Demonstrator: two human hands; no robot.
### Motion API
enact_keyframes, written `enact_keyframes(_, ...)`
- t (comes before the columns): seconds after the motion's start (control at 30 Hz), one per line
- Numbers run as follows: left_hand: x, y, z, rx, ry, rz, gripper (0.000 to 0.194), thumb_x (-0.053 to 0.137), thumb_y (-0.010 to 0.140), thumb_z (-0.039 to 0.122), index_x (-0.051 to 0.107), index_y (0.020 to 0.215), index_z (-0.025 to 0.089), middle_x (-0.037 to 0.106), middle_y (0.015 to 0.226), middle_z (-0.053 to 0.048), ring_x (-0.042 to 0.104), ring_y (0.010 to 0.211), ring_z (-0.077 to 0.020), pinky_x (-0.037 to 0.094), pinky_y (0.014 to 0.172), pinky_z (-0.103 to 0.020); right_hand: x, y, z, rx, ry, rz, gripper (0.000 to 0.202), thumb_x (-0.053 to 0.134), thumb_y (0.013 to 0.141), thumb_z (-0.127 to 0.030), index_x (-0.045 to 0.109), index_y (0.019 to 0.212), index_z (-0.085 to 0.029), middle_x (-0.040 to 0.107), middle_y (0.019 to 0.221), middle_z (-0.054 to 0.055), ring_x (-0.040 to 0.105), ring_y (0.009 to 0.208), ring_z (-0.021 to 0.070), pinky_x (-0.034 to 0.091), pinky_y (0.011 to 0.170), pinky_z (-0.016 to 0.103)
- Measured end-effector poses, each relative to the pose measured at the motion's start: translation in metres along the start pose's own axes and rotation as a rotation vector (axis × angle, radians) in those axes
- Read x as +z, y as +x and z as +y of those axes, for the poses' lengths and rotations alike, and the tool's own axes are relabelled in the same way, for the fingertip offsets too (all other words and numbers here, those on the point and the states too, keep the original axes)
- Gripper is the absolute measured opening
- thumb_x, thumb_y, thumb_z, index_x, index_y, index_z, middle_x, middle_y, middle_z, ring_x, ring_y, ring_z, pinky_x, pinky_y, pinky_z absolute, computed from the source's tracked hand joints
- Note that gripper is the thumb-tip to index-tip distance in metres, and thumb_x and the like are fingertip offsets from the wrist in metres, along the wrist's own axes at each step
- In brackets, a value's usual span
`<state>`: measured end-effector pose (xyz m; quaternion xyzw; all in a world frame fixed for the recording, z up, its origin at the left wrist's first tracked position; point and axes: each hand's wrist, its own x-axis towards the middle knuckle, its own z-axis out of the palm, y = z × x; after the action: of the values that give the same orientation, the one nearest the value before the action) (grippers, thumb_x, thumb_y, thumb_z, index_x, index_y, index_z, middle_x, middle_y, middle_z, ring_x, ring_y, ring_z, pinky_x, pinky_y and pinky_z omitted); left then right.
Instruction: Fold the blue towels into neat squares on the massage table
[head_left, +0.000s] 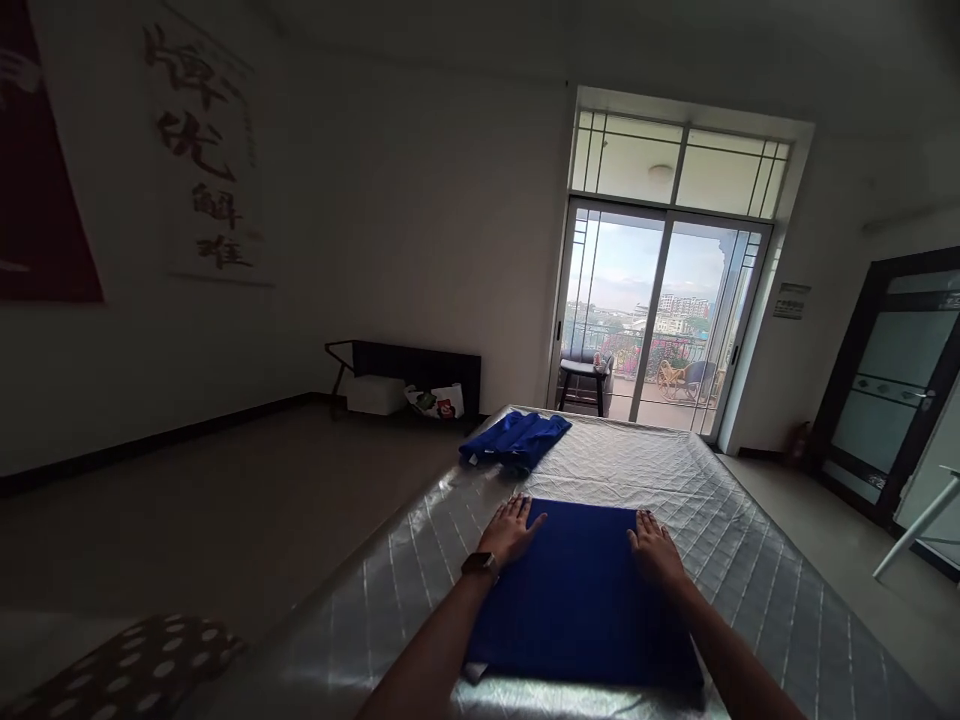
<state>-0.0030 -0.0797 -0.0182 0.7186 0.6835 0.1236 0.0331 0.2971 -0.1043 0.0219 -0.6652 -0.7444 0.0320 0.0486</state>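
Note:
A flat blue rectangle of folded cloth (581, 600) lies on a silvery quilted mattress (757, 560) in front of me. My left hand (513, 530) rests flat on its far left corner, with the fingers stretched out and a dark watch on the wrist. On the far right corner my right hand (655, 548) lies palm down, its fingers also extended. A small white tag shows at the near left edge of the cloth. Farther off, toward the mattress's far left corner, sits a loosely crumpled blue garment (517, 438), apart from both hands.
A polka-dot cushion-like thing (142, 665) is at the lower left. Against the far wall stands a dark low bench (416, 365) with a white box (373, 395) and a printed bag (435, 401). Sliding glass doors (649, 310) are behind the mattress; a dark-framed door (892, 390) is right.

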Motion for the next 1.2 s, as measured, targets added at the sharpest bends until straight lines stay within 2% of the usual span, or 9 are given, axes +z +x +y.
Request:
enact_keyframes(0.27,-0.008,0.002,-0.001,0.003,0.055,-0.038,0.092,0.008,0.095,0.07,0.035,0.154,0.005,0.033,0.16,-0.023,0.029,0.15,-0.0332,0.02,0.121,-0.052,0.008,-0.02,0.003,0.039,0.062,-0.029,0.065,0.019,0.102,-0.039,0.025,0.158,-0.005,0.024,0.164,0.013,0.015,0.154,0.0192,0.014,0.124,0.039)
enact_keyframes(0.37,-0.013,0.006,0.01,0.032,0.071,-0.032,0.09,0.011,0.096,0.07,0.04,0.152,0.007,0.038,0.157,-0.024,0.03,0.149,-0.0366,0.02,0.12,-0.056,0.006,-0.02,0.001,0.052,0.095,-0.017,0.066,0.02,0.102,-0.039,0.025,0.158,-0.005,0.025,0.164,0.014,0.015,0.154,0.0187,0.014,0.124,0.039)
enact_keyframes(0.47,-0.007,0.006,0.044,0.144,0.068,-0.023,0.076,0.018,0.099,0.063,0.044,0.151,0.015,0.04,0.158,-0.017,0.029,0.15,-0.0324,0.022,0.121,-0.052,0.006,-0.02,0.0,0.058,0.113,-0.016,0.066,0.021,0.101,-0.039,0.025,0.158,-0.005,0.024,0.164,0.013,0.014,0.154,0.0186,0.014,0.124,0.039)
enact_keyframes(0.57,0.013,0.0,0.098,0.313,0.04,-0.024,0.062,0.023,0.102,0.055,0.045,0.151,0.025,0.041,0.16,-0.008,0.029,0.151,-0.025,0.026,0.122,-0.045,0.007,-0.02,0.001,0.061,0.112,-0.009,0.065,0.021,0.101,-0.038,0.026,0.158,-0.005,0.024,0.164,0.013,0.015,0.154,0.0186,0.014,0.124,0.039)
enact_keyframes(0.67,0.035,-0.01,0.147,0.45,-0.003,-0.017,0.061,0.021,0.103,0.051,0.042,0.153,0.023,0.039,0.16,-0.01,0.03,0.151,-0.0246,0.027,0.122,-0.046,0.008,-0.02,0.003,0.037,0.092,-0.013,0.064,0.023,0.101,-0.035,0.025,0.158,-0.005,0.023,0.164,0.013,0.015,0.154,0.0188,0.014,0.123,0.038)
enact_keyframes(0.77,0.044,-0.019,0.168,0.494,-0.046,-0.011,0.063,0.016,0.104,0.05,0.04,0.154,0.02,0.039,0.159,-0.012,0.031,0.15,-0.0258,0.026,0.122,-0.048,0.007,-0.02,0.004,0.018,0.069,-0.021,0.063,0.023,0.101,-0.032,0.025,0.158,-0.004,0.023,0.164,0.014,0.015,0.154,0.0193,0.015,0.123,0.037)
enact_keyframes(0.9,0.03,-0.032,0.144,0.352,-0.07,-0.049,0.07,0.014,0.101,0.058,0.043,0.153,0.02,0.036,0.161,-0.01,0.028,0.151,-0.0246,0.026,0.124,-0.043,0.005,-0.019,0.002,0.053,0.08,-0.012,0.064,0.022,0.102,-0.035,0.026,0.157,-0.004,0.025,0.164,0.014,0.017,0.154,0.0196,0.015,0.123,0.039)
enact_keyframes(1.07,0.008,-0.054,0.069,0.2,-0.009,-0.065,0.084,0.01,0.099,0.063,0.036,0.154,0.005,0.03,0.161,-0.019,0.025,0.152,-0.0305,0.021,0.124,-0.05,0.002,-0.021,-0.001,0.075,0.087,-0.007,0.063,0.021,0.102,-0.036,0.027,0.157,-0.006,0.027,0.164,0.013,0.017,0.154,0.0179,0.014,0.123,0.036)
enact_keyframes(1.2,0.005,-0.069,0.026,0.092,0.009,-0.014,0.083,0.015,0.098,0.066,0.037,0.154,0.008,0.031,0.161,-0.019,0.025,0.151,-0.0321,0.023,0.123,-0.052,0.001,-0.022,-0.002,0.072,0.067,0.008,0.063,0.022,0.101,-0.035,0.03,0.156,-0.005,0.03,0.162,0.013,0.019,0.153,0.0182,0.016,0.123,0.035)
